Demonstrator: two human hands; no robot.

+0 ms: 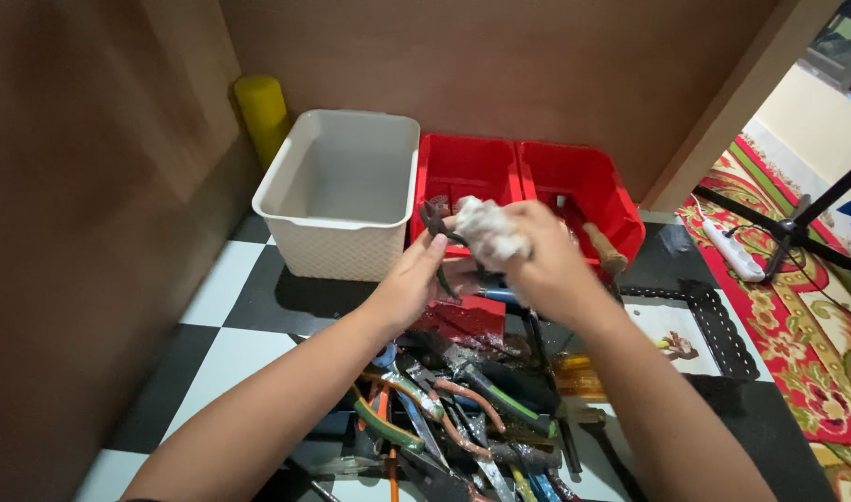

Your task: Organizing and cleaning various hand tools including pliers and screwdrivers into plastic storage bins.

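My left hand (414,282) grips a dark pair of pliers (438,226) by the handles, jaws pointing up and left. My right hand (545,260) presses a crumpled white cloth (490,230) against the pliers. Both hands hover above a pile of hand tools (463,409) with coloured handles, lying on the checkered floor. Behind the hands stand two red bins (467,172), (582,181). A wooden-handled tool (604,248) sticks out of the right red bin.
A white plastic tub (342,191) sits at the back left, with a yellow cylinder (262,112) behind it. A black perforated tray (714,325) lies at the right. A tripod leg (797,223) and a white power strip (734,249) rest on the patterned rug.
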